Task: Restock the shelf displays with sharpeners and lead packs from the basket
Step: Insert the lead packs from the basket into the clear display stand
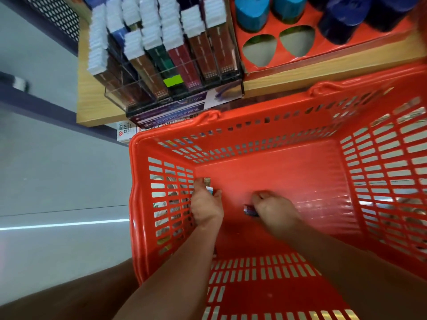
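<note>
Lead pack (206,182), small and gold-ended, was pinched in the curled fingers of the left hand (206,205) on the floor of the red basket (300,121), beside its left wall. The right hand (273,209), also on the basket floor, had its fingers curled round a small dark pack (250,210). Beyond the basket, the wooden shelf (323,73) carried a clear lead-pack display (161,65) and a red sharpener tray (328,50) holding blue sharpeners (250,12), with two slots open.

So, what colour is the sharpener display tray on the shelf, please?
The tray is red-orange, clearest in the head view.
</note>
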`<state>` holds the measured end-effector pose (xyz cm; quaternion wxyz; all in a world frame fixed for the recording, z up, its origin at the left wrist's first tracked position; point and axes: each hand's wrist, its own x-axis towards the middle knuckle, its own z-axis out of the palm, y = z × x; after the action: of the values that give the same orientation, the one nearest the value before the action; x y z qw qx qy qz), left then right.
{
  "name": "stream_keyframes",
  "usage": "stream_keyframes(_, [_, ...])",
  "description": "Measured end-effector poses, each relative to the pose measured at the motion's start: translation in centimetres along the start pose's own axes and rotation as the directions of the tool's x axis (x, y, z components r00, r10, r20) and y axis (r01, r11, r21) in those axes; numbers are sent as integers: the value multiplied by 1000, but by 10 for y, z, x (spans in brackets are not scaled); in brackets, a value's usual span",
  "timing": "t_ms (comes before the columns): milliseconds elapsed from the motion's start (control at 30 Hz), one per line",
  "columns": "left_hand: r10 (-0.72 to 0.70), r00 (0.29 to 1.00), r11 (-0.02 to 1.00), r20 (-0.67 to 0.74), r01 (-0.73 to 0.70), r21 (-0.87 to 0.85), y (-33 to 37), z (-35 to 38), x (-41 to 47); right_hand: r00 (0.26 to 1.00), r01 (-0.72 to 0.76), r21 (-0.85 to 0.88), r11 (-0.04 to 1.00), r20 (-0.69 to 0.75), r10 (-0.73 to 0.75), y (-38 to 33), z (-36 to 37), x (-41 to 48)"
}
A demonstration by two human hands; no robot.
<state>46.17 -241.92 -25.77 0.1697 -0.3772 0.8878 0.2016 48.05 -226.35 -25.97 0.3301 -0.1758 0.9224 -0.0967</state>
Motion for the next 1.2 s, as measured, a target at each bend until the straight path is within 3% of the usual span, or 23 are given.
stream_keyframes(100, [-58,998,998,24,58,6,3,2,2,996,-58,18,998,68,56,-3,1,4])
stream_keyframes(200, [-56,995,998,87,60,-37,7,3,1,982,-149,320,936,162,100,-1,-4,7])
stream_keyframes(233, [-48,990,992,131,63,-113,10,3,-1,971,-217,529,821,205,124,0,-10,7])
stream_keyframes(300, [-33,962,913,271,140,-384,19,-3,-10,924,-382,838,390,336,182,-1,-27,3])
stream_keyframes(367, [15,911,795,412,239,-557,30,-16,-23,897,-408,911,66,385,218,-2,-44,-5])
stream_keyframes(433, [136,871,746,472,224,-628,41,-32,-35,899,-339,932,-129,361,249,-2,-64,-13])
stream_keyframes(500, [282,847,729,451,116,-675,52,-51,-47,917,-255,934,-249,316,246,-3,-84,-21])
stream_keyframes(667, [555,776,676,299,-211,-706,70,-95,-69,932,-58,989,-135,103,347,-13,-128,-45])
stream_keyframes(767, [590,786,631,184,-307,-713,79,-129,-75,916,97,972,-215,-3,401,-20,-158,-62])
stream_keyframes(900, [609,731,629,308,-209,-749,87,-184,-91,928,225,939,-258,-126,350,-39,-193,-87])
stream_keyframes(1033, [632,713,624,304,-236,-745,92,-230,-100,944,285,891,-353,-197,265,-62,-213,-105])
stream_keyframes(1100, [648,707,623,283,-279,-731,94,-255,-101,948,286,907,-308,-220,232,-71,-220,-115])
stream_keyframes(1200, [673,703,604,228,-344,-719,95,-289,-98,943,294,944,-152,-260,208,-82,-228,-126])
